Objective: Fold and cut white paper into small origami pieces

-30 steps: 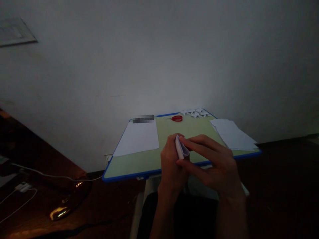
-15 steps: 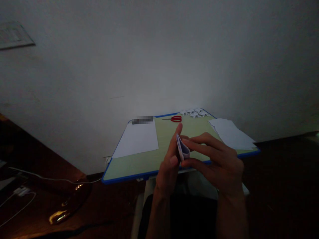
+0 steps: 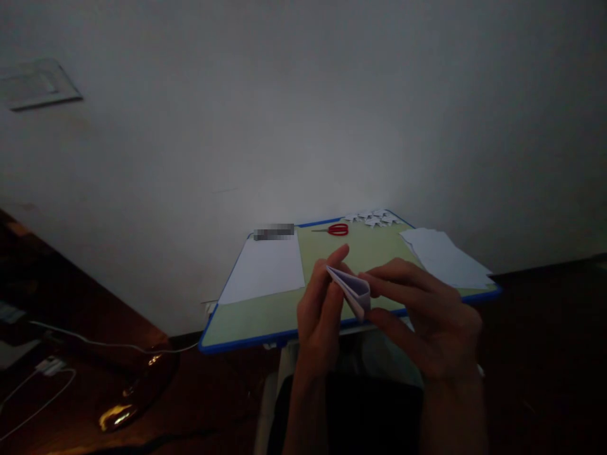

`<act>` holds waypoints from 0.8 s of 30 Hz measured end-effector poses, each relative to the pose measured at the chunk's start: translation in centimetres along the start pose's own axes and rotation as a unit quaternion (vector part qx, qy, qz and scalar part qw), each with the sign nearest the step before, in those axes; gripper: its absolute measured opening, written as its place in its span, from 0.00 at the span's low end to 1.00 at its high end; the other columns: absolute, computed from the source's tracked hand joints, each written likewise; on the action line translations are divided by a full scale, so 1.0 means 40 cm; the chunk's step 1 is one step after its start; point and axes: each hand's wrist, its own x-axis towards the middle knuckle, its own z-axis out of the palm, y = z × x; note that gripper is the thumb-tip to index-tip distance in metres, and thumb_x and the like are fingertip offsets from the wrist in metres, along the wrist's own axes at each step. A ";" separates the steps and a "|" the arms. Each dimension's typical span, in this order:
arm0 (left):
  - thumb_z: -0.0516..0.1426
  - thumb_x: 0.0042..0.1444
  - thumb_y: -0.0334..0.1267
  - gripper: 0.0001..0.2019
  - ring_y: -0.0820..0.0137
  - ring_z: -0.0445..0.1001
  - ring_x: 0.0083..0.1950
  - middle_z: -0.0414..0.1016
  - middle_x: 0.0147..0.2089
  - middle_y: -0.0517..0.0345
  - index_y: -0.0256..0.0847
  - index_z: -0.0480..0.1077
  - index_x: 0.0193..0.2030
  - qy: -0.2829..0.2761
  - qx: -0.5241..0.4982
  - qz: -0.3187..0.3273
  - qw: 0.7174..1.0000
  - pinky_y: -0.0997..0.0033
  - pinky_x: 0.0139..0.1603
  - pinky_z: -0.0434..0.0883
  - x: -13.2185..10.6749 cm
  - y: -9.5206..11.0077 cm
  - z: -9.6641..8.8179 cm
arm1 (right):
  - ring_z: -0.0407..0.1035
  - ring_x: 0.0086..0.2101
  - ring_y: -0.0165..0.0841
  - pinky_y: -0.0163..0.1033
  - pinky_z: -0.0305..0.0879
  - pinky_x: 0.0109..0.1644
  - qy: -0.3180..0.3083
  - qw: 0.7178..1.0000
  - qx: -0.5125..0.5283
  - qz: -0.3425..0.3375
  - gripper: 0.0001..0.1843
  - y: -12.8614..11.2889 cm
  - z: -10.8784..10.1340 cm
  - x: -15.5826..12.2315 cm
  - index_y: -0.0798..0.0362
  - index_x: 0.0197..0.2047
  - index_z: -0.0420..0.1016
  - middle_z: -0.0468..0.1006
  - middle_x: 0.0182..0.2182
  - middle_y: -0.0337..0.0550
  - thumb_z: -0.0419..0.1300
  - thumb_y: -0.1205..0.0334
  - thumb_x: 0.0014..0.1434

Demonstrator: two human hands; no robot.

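Observation:
Between my two hands is a small folded piece of white paper [image 3: 353, 292], held above the near edge of the table. It is tilted, and a pocket between its layers gapes toward the upper right. My left hand [image 3: 321, 316] pinches its left side, the thumb on the near face and the fingers behind. My right hand [image 3: 427, 316] grips its right end between thumb and fingertips. Beyond the hands, red-handled scissors [image 3: 337, 230] lie on the table. Several small folded white paper shapes [image 3: 373, 218] lie at the back right.
The pale green table [image 3: 256, 322] has a blue rim and stands against a grey wall. A large white sheet [image 3: 268, 268] lies on its left, with a blurred-out object [image 3: 274, 232] at the top. Loose white sheets [image 3: 443, 256] overlap at the right. A white cable [image 3: 104, 341] runs at lower left.
The folded paper has turned from nearly upright to a slant, and its pocket shows wider. My left thumb has moved up onto its near face. The view has shifted slightly.

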 end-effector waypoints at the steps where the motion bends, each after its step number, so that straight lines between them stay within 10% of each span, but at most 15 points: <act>1: 0.55 0.73 0.43 0.18 0.66 0.73 0.44 0.71 0.45 0.55 0.56 0.73 0.66 -0.004 0.011 0.020 1.000 0.67 0.46 0.76 -0.001 0.000 -0.002 | 0.79 0.46 0.40 0.47 0.79 0.47 -0.003 1.000 0.005 -0.002 0.30 0.000 -0.003 0.000 0.42 0.64 0.78 0.83 0.50 0.46 0.67 0.74 0.62; 12: 0.64 0.67 0.35 0.10 0.67 0.77 0.45 0.81 0.42 0.55 0.50 0.82 0.52 0.005 0.020 0.175 0.984 0.66 0.47 0.75 0.026 0.001 -0.017 | 0.79 0.43 0.40 0.48 0.78 0.43 0.010 1.000 -0.008 -0.015 0.32 0.002 -0.015 0.002 0.41 0.63 0.79 0.85 0.47 0.44 0.67 0.78 0.60; 24: 0.66 0.64 0.31 0.15 0.72 0.75 0.42 0.77 0.42 0.57 0.52 0.83 0.54 0.009 0.084 0.205 0.975 0.73 0.40 0.72 0.029 0.019 -0.029 | 0.78 0.42 0.39 0.48 0.73 0.41 0.032 0.999 -0.021 -0.018 0.30 0.016 -0.016 0.000 0.44 0.61 0.81 0.85 0.47 0.45 0.67 0.80 0.60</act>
